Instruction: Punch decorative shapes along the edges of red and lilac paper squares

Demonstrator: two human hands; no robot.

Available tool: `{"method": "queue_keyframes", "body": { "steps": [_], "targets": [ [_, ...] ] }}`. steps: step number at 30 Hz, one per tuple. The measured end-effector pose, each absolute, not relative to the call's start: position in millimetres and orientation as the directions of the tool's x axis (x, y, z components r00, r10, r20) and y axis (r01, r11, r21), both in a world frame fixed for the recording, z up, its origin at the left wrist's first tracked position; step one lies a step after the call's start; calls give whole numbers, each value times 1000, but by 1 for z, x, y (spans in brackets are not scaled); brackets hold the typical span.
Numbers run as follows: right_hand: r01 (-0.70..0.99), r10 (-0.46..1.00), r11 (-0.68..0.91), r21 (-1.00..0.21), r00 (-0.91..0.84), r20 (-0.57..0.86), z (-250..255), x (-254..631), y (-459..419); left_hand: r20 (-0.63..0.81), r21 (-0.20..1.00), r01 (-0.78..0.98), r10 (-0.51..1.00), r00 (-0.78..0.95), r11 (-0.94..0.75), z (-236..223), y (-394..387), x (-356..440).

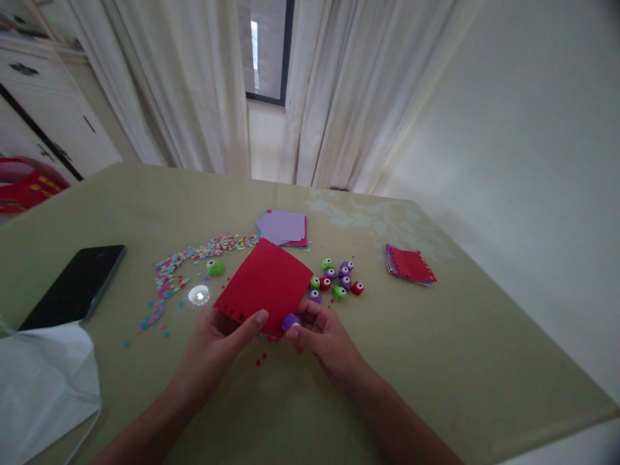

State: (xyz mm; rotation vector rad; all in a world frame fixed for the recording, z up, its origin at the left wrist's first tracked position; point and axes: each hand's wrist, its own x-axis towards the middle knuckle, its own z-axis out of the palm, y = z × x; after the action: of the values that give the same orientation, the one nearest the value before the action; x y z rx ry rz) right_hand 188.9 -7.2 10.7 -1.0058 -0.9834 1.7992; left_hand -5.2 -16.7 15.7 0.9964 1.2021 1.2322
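Observation:
My left hand (227,336) grips a red sheet of paper (271,278) by its near-left side, thumb on top. A row of small punched holes runs along the sheet's left edge. Between the fingers of my right hand (324,336) is a small purple paper punch (289,322), set at the sheet's near edge. The right fingers partly hide the punch. A few red paper bits (260,360) lie on the table just below the sheet. Several green, purple and red punches (339,281) with white and black eye-like tops stand beyond my right hand.
On the table (436,361) are a lilac-topped paper stack (282,226), hole-edged red paper squares (411,265), and a band of coloured confetti (167,274). A lone green punch (214,267), a clear round piece (199,295), a phone (72,287) and a white mask (48,387) lie left.

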Motion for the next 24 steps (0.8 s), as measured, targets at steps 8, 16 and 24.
{"method": "queue_keyframes", "body": {
  "steps": [8, 16, 24],
  "targets": [
    [-265, 880, -363, -894, -412, -235, 9, 188, -12, -23, 999, -35, 998, 50, 25, 18, -18, -1],
    [-279, 884, -382, -881, -387, -261, 8, 184, -15, -1, 1000, 2, 997, 78, 1, 15, -16, -1],
    [-249, 887, -370, -895, -381, -261, 8, 183, -16, -11, 1000, -15, 999, 46, 12, 17, -17, 4]
  ]
}}
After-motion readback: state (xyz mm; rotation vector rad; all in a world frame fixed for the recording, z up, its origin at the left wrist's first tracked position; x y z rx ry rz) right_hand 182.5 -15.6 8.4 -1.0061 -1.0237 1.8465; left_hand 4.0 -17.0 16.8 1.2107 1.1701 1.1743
